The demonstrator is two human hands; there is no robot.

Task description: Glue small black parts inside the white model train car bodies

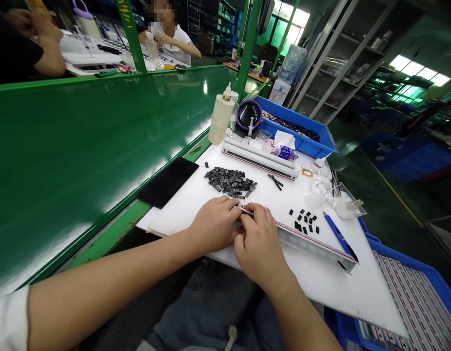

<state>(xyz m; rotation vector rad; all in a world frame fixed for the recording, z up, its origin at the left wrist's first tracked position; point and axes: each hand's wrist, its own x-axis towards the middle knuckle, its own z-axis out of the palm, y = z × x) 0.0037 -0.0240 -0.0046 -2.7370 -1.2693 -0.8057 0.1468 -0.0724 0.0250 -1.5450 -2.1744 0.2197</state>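
Observation:
My left hand [215, 223] and my right hand [260, 241] meet at the near end of a long white strip with a red edge line [313, 240], which lies across the white work board [196, 195]. Both hands have their fingers curled and pinched together on that end of the strip. A pile of several small black parts [230, 180] lies just beyond my left hand. A smaller scatter of black parts [305, 220] sits to the right of my right hand, beside the strip.
A second white strip [260, 158], a glue bottle [221, 117], a syringe [250, 130], a blue pen [338, 234] and blue bins [302, 131] surround the board. A black pad [168, 181] lies at its left. The green conveyor [82, 136] runs left; another person sits across it.

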